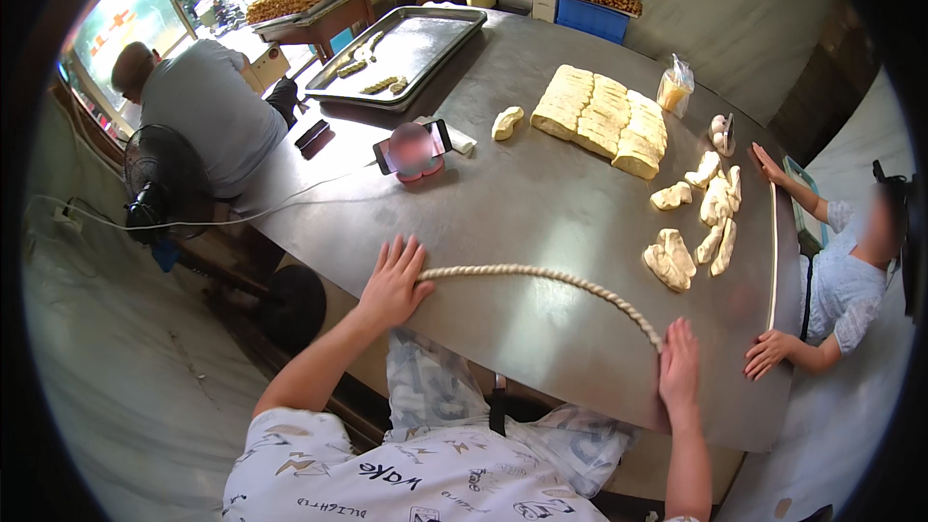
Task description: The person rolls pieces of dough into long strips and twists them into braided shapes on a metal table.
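A long rope of twisted dough (522, 270) lies in an arc across the steel table (500, 221). My left hand (395, 286) rests palm down at its left end, fingers stretched out. At the other end, my right hand (680, 366) lies flat against the dough near the table's front edge. Neither hand curls its fingers around the rope. The tips of the dough under both palms are hidden. Beyond the rope on the right are several loose dough pieces (670, 261). A large slab of dough (598, 116), cut into sections, sits farther back, with a small dough lump (507, 123) beside it.
Across the right side, a co-worker (844, 283) has both hands at a thin dough strand (773, 254). A phone on a stand (413, 148) trails a white cable. Behind it is a metal tray (428, 51) with twisted dough. Another person (203, 109) and a fan (163, 181) are left.
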### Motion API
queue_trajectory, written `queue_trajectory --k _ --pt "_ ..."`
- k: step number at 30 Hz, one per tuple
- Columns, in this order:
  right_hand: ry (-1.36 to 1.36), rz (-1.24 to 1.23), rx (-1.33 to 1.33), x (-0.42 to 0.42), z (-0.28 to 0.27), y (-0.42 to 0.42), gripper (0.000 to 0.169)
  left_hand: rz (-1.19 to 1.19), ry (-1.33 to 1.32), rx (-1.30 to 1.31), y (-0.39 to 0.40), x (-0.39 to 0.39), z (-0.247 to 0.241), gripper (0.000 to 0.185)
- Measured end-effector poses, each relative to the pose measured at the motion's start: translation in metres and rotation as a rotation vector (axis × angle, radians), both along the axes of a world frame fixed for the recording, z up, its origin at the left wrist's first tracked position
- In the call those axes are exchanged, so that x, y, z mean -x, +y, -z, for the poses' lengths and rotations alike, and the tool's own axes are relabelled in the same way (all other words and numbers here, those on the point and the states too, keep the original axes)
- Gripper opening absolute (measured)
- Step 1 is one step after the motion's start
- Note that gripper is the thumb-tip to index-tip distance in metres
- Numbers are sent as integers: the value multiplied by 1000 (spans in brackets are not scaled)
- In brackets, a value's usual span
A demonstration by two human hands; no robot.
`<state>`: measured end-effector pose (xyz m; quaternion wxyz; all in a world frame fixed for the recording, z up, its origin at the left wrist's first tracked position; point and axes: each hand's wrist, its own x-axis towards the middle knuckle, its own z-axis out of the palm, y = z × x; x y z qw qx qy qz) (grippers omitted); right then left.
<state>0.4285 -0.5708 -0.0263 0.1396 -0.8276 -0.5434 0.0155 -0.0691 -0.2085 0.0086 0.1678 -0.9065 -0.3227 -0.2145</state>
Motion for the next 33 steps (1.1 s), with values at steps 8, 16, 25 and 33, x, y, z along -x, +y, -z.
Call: queue_trajectory --k 8,16,25,33 --pt "602 -49 -15 13 -92 80 27 170 -322 149 86 -28 7 14" --pt "360 -17 -75 32 -146 101 29 -72 22 803 47 -97 -27 44" --pt "574 -521 321 67 -202 37 9 439 -105 1416 -42 -82 -31 34" --pt "130 276 47 -132 -55 -113 19 92 235 861 93 -21 -48 24"
